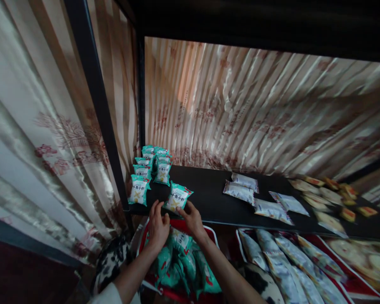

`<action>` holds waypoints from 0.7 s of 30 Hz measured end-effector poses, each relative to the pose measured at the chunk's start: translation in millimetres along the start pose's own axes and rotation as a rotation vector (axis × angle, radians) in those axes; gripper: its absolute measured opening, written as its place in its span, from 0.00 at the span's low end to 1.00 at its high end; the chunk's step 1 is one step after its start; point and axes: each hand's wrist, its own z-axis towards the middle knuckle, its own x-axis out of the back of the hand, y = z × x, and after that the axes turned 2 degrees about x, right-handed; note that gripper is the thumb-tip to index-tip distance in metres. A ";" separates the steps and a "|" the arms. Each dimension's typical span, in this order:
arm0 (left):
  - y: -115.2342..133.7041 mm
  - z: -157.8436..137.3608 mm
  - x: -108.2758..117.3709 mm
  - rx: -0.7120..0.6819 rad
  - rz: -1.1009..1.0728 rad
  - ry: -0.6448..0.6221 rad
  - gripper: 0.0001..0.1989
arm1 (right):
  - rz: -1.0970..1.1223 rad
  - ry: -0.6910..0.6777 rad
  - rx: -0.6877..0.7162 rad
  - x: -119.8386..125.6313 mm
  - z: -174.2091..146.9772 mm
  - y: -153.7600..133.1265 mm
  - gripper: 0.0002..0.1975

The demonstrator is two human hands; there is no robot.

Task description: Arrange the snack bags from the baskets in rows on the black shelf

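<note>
A green and white snack bag [178,196] stands near the shelf's front edge, leaning a little. My right hand [193,220] grips its lower right corner, thumb on the front. My left hand [158,226] is just left of the bag, fingers bent but apart and nothing visible in them; whether a fingertip touches the bag I cannot tell. Behind, at the shelf's left end, several matching bags [138,190] stand upright in two rows. Below my hands, a red basket with a white rim [215,237] holds more green bags [185,264], partly hidden by my forearms.
Farther right on the black shelf [205,198] lie white packets [272,210], flat beige packs [331,221] and small yellow packs [348,214]. More baskets with pale packets [281,261] stand below. A dark post [95,84] rises at left; striped curtains [240,105] hang behind.
</note>
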 end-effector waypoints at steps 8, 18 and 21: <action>-3.3 41.4 -23.6 -0.087 0.118 -0.036 0.25 | -0.156 0.025 0.109 -31.0 64.3 17.5 0.20; -21.4 72.6 -35.8 -0.055 0.140 -0.039 0.28 | -0.179 -0.006 0.087 -54.7 108.0 32.9 0.23; -21.9 75.9 -38.4 -0.037 0.134 -0.046 0.29 | -0.132 -0.032 0.066 -58.3 110.8 33.9 0.23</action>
